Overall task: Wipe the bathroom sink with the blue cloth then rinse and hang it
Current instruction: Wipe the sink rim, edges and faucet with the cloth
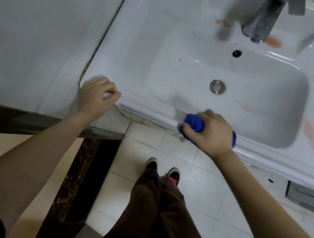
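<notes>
The wiping step was in hand; rinsing and hanging were not yet begun. The right hand (213,132) gripped the blue cloth (193,122), bunched into a wad, with the fingers curled round it and pressing it onto the near edge of the sink (144,106), about midway along that edge; a bit of blue also showed past the hand's far side. The left hand (96,95) rested on the near left corner of the sink, its fingers curled in tight; whether they pinched anything could not be told, and it looked like a brace.

Judging from the marks, much of the sink remained to be wiped; orange stains (313,139) lay along the right side of the basin, a fainter streak (250,108) ran near the front wall, and another patch (274,42) sat at the back edge beside the tap (263,19). The next move probably called for carrying the cloth rightward along the near edge and then into the basin, with firm pressure on the stains.

The drain (217,87) sat in the middle of the basin and the overflow hole (237,53) behind it; the tap overhung the back edge and would have to be worked around. The white wall (35,28) met the sink's left edge; the person's shoes (174,176) stood on the tiled floor (168,151) below.
</notes>
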The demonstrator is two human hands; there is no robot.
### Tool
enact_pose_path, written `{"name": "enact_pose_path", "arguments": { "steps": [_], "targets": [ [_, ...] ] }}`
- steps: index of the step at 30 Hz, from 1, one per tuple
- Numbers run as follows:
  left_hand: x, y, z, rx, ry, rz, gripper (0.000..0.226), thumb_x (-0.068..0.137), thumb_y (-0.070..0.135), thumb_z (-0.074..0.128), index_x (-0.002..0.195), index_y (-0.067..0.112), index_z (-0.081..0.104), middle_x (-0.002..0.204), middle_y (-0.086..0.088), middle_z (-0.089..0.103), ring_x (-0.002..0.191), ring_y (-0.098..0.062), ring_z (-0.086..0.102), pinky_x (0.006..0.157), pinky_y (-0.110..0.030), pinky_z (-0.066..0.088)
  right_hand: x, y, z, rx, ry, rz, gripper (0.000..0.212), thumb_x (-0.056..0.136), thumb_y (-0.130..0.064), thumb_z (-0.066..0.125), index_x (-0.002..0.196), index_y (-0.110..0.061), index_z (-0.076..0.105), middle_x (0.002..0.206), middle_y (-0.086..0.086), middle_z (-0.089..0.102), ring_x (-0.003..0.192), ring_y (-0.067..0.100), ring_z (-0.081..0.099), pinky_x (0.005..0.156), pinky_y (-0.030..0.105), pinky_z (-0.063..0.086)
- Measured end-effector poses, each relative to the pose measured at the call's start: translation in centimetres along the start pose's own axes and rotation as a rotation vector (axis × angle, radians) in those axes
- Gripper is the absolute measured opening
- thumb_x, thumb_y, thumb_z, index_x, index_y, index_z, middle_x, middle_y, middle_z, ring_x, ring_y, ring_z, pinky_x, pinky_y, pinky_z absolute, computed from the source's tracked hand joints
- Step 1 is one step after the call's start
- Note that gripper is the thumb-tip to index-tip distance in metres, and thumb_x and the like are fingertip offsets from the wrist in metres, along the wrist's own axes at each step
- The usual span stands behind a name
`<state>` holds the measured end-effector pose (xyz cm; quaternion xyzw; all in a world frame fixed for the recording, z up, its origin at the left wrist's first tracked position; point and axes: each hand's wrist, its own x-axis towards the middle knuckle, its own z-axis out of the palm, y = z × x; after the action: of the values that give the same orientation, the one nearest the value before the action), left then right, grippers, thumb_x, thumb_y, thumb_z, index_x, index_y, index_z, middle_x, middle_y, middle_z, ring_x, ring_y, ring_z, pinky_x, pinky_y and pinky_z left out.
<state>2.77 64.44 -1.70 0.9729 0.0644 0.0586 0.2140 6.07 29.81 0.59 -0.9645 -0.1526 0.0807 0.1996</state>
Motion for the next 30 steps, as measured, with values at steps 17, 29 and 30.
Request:
{"name": "enact_pose_path", "arguments": {
  "steps": [17, 29, 30],
  "targets": [
    [0.0, 0.2, -0.8, 0.021, -0.052, 0.054, 0.027, 0.086, 0.033, 0.057, 0.074, 0.01, 0.066, 0.082, -0.005, 0.064, 0.084, -0.027, 0.054, 0.076, -0.036, 0.035, -3.6, 4.5, 0.5, -0.187, 0.354, -0.153, 0.053, 0.087, -0.063, 0.058, 0.099, -0.013, 0.074, 0.088, 0.009, 0.065, 0.069, 0.032, 0.054, 0.059, 0.035, 0.043],
    [0.1, -0.5, -0.9, -0.071, -0.102, 0.035, 0.026, 0.087, 0.036, 0.057, 0.073, 0.015, 0.064, 0.081, 0.004, 0.06, 0.084, -0.018, 0.051, 0.077, -0.031, 0.034, 1.4, -6.6, 4.6, -0.087, 0.251, -0.304, 0.041, 0.078, -0.05, 0.071, 0.095, -0.013, 0.072, 0.089, 0.011, 0.065, 0.069, 0.032, 0.056, 0.057, 0.036, 0.043],
    [0.1, -0.3, -0.9, -0.067, -0.095, 0.041, 0.026, 0.087, 0.034, 0.058, 0.073, 0.013, 0.065, 0.082, 0.003, 0.061, 0.084, -0.02, 0.052, 0.077, -0.03, 0.034, 0.2, -3.6, 3.3, -0.091, 0.244, -0.268, 0.042, 0.079, -0.053, 0.069, 0.097, -0.015, 0.072, 0.089, 0.008, 0.064, 0.07, 0.032, 0.055, 0.058, 0.034, 0.042]
  ]
}}
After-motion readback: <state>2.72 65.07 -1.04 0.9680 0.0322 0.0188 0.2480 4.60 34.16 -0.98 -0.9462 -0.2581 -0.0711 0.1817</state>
